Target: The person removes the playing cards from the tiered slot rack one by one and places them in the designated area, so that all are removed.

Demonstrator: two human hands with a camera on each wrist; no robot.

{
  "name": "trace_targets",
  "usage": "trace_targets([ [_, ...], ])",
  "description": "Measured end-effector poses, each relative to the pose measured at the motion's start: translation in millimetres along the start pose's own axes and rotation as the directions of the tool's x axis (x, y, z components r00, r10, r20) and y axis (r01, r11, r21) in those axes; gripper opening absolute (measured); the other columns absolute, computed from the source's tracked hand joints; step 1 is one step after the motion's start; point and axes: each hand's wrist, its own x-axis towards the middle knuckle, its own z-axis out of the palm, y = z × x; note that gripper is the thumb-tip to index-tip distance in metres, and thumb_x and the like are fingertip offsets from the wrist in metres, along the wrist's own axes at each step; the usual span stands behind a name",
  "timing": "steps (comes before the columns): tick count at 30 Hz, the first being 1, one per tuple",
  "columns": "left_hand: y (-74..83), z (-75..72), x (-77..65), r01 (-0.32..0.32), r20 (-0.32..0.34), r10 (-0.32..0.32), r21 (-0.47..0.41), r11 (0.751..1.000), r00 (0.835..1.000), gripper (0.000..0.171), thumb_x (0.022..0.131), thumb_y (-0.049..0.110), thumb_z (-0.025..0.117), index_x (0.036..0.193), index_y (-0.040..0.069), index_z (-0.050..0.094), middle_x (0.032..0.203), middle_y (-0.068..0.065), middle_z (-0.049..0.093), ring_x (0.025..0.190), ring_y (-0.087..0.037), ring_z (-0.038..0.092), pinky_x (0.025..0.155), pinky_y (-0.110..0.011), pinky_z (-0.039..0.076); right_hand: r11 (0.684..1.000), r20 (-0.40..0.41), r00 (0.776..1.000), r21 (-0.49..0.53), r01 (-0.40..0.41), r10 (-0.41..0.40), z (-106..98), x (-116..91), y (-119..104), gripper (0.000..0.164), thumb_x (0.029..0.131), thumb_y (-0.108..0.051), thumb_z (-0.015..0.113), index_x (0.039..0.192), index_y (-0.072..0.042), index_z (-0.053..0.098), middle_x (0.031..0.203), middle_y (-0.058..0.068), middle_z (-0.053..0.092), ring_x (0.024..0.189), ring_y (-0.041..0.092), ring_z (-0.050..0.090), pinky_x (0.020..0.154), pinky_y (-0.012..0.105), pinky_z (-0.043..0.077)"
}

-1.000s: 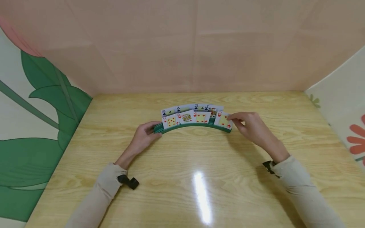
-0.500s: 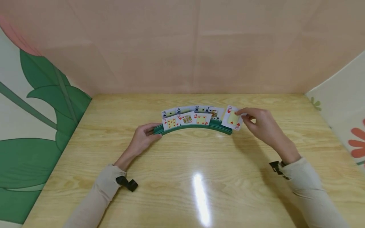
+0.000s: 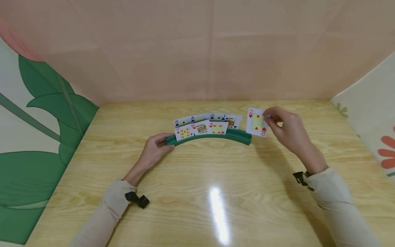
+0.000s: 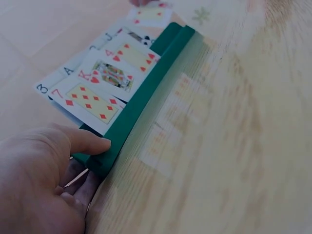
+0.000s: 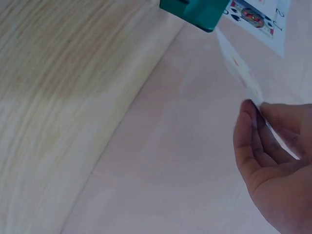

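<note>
A curved green card holder (image 3: 239, 136) stands on the table with playing cards slotted in two rows. In front are a seven of diamonds (image 3: 184, 133), a king of hearts (image 3: 202, 128) and a four of hearts (image 3: 217, 128). The back row shows a jack (image 3: 233, 120) and several other black-suited cards. My left hand (image 3: 155, 149) grips the holder's left end, thumb (image 4: 95, 143) along the front and fingers partly hidden underneath. My right hand (image 3: 288, 130) pinches a two of hearts (image 3: 255, 124) by its right edge, face toward me, beside the holder's right end.
The wood-grain table (image 3: 172, 206) meets a plain pinkish backdrop (image 3: 185, 51) behind the holder. A leaf-patterned panel (image 3: 40, 137) flanks the left side and a flowered one (image 3: 370, 113) the right. Black wrist straps (image 3: 137, 199) sit at the sleeves.
My right hand has lifted the two of hearts out of the front row's right end and moved it up and to the right. The left hand and the holder have stayed in place.
</note>
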Motion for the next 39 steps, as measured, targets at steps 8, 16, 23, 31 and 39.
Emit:
trace_targets([
  [8,1.7,1.4,1.4,-0.016,-0.004,0.016,-0.017,1.000,1.000,0.039,0.089,0.001,0.072,0.127,0.003,0.066,0.128,-0.018,0.064,0.116,-0.027,0.063,0.094,-0.030,0.053,0.998,-0.023,0.998,0.031,-0.053,0.053,5,8,5,0.022,0.088,0.004,0.070,0.110,0.005,0.065,0.094,0.015,0.066,0.082,0.023,0.062,0.070,0.005,0.041],
  [16,1.7,7.1,5.7,-0.050,0.002,0.050,-0.021,0.999,0.999,0.038,0.089,-0.002,0.072,0.126,0.001,0.066,0.127,-0.017,0.064,0.115,-0.026,0.063,0.093,-0.028,0.053,0.978,0.026,0.986,0.131,-0.165,0.163,15,19,15,0.041,0.088,0.009,0.067,0.127,0.008,0.055,0.108,0.023,0.059,0.093,0.033,0.059,0.072,0.001,0.039],
  [23,3.3,3.5,6.4,-0.039,-0.006,0.039,0.001,0.999,0.999,0.039,0.089,-0.001,0.072,0.127,0.001,0.065,0.128,-0.018,0.064,0.116,-0.027,0.063,0.095,-0.030,0.052,0.966,-0.021,0.979,0.165,-0.197,0.203,32,31,24,0.032,0.090,0.006,0.065,0.121,0.009,0.060,0.105,0.024,0.065,0.092,0.033,0.064,0.070,0.001,0.042],
  [31,3.5,1.9,3.0,-0.023,-0.004,0.023,-0.003,1.000,1.000,0.039,0.088,-0.001,0.072,0.127,0.000,0.066,0.127,-0.019,0.064,0.115,-0.028,0.062,0.093,-0.029,0.053,0.937,0.103,0.948,0.150,-0.315,0.302,42,30,33,0.035,0.091,0.003,0.066,0.125,0.009,0.056,0.112,0.028,0.063,0.098,0.038,0.064,0.073,0.013,0.049],
  [39,2.1,1.4,-1.1,-0.021,-0.004,0.021,0.008,1.000,1.000,0.039,0.089,-0.001,0.071,0.127,0.001,0.065,0.128,-0.019,0.063,0.116,-0.029,0.062,0.094,-0.030,0.053,0.930,0.246,0.913,0.091,-0.357,0.327,42,29,37,0.045,0.090,0.003,0.067,0.133,0.008,0.053,0.124,0.029,0.059,0.105,0.042,0.062,0.081,0.050,0.055],
])
